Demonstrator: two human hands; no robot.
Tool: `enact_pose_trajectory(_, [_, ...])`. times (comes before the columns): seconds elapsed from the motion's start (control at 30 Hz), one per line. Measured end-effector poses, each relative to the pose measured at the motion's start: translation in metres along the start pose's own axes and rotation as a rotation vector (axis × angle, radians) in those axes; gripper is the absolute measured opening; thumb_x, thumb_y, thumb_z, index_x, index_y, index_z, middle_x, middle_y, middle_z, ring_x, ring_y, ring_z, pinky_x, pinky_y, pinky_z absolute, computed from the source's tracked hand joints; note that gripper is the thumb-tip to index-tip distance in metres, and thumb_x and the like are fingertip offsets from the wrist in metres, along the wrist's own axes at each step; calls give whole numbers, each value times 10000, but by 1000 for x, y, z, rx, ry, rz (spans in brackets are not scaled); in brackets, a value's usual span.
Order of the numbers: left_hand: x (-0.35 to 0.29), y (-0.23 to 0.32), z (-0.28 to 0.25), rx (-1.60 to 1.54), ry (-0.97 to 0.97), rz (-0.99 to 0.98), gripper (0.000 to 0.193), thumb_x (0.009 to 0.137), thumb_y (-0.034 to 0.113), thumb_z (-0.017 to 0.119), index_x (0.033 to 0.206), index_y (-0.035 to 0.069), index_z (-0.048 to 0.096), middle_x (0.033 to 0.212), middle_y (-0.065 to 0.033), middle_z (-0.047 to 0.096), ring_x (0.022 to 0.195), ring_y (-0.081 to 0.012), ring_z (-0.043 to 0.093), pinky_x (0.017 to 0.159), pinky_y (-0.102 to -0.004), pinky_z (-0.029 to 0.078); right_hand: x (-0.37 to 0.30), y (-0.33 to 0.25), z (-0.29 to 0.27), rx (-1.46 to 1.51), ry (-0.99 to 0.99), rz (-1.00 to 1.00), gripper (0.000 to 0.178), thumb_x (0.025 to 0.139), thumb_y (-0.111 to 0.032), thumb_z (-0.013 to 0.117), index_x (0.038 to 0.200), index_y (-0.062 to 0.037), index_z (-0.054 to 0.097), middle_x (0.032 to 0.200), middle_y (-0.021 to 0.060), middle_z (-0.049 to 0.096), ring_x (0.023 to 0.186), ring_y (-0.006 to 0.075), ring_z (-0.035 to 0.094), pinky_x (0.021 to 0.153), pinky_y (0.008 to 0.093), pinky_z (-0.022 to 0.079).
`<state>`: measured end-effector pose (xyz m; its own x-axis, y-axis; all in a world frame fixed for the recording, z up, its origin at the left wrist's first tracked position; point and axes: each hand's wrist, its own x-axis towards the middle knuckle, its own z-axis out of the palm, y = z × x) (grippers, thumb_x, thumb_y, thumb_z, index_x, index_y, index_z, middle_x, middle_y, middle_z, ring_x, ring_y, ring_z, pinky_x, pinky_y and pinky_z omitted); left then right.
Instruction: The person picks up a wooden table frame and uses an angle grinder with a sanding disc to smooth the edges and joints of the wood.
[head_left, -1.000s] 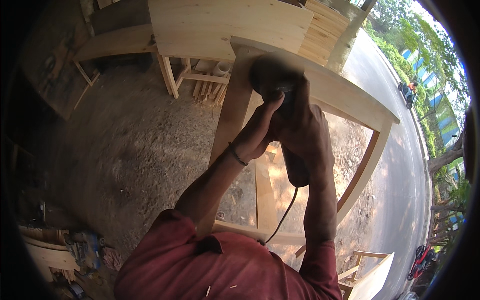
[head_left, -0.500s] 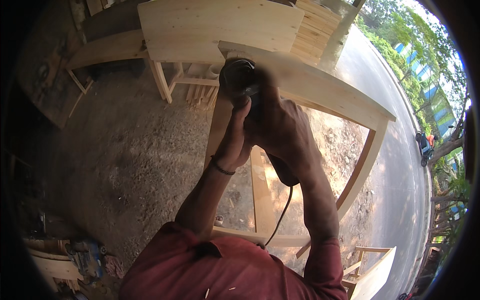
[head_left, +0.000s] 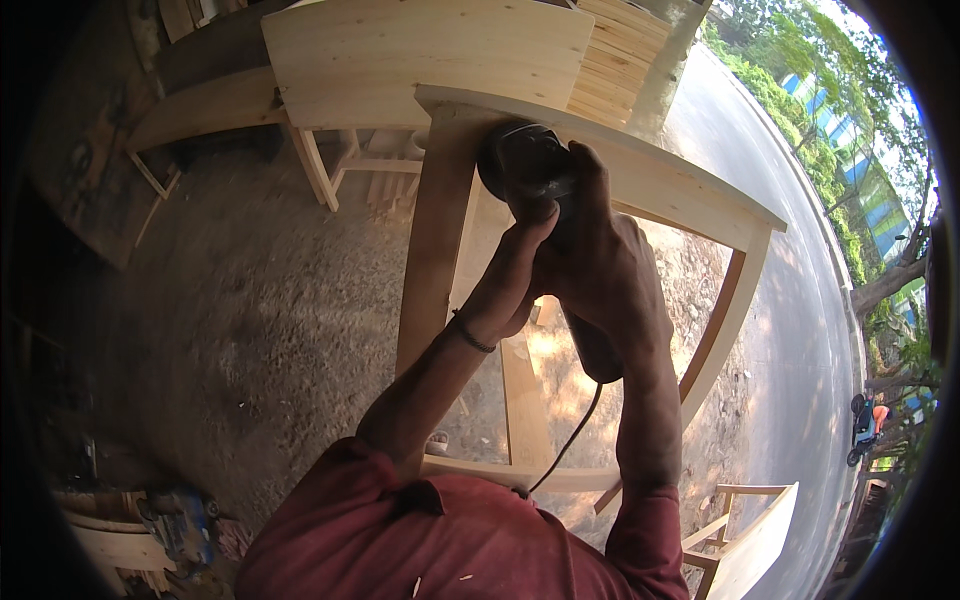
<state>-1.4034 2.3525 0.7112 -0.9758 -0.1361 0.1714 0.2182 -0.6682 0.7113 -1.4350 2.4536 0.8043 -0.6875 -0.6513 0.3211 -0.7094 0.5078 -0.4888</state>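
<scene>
Both my hands grip a dark corded angle grinder (head_left: 528, 160) by its body. My left hand (head_left: 510, 262), with a dark band at the wrist, wraps the tool from the left, its thumb up near the head. My right hand (head_left: 610, 265) closes round the body from the right. The grinder's round head rests at or just over the far left corner of a pale wooden frame (head_left: 690, 190), where a long rail meets the left leg (head_left: 437, 250). The disc's underside is hidden. From the handle's end a black cord (head_left: 570, 440) runs back toward my body.
Beyond the frame stands a wooden bench with a wide board (head_left: 430, 60), beside stacked slats (head_left: 615, 70). A lower rail (head_left: 560, 480) crosses close to me. Another small wooden piece (head_left: 750, 540) stands at lower right, near the road (head_left: 790, 360). Rough ground (head_left: 280, 310) lies left.
The grinder and both hands have moved right and slightly toward me, baring the top of the left leg. On the road, a small vehicle with a rider has moved down the picture.
</scene>
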Motion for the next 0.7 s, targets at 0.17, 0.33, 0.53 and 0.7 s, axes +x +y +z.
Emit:
enact_pose_trajectory(0.17, [9,-13,10,28,-80,-61,777,993,586,492,1539,73,285,1489,-98,432,1381,-203,441,1116,-377,398,-15,8,-11,81,24,88,607,859,-90,633,1375,-88,313,868,257,658,787,481,618,662,520,453])
enact_pose_trajectory(0.33, [27,-39,26,47,-189,-124,825,974,602,521,1523,31,291,1430,-133,478,1334,-217,496,1068,-362,457,-31,28,-26,11,92,140,662,869,-57,600,1439,-78,263,906,267,657,812,492,614,664,516,445])
enact_pose_trajectory(0.53, [32,-48,52,158,-238,-196,862,917,668,564,1470,34,373,1305,-137,552,1159,-167,606,873,-327,568,-45,50,-38,95,153,282,663,898,-121,617,1455,-107,259,954,287,677,862,476,680,663,512,524])
enact_pose_trajectory(0.7, [33,-42,35,144,-239,-213,848,906,673,577,1471,67,395,1343,-137,545,1214,-204,579,901,-390,553,-39,51,-24,103,169,194,685,891,-137,645,1452,-124,251,931,264,687,822,461,686,636,501,514])
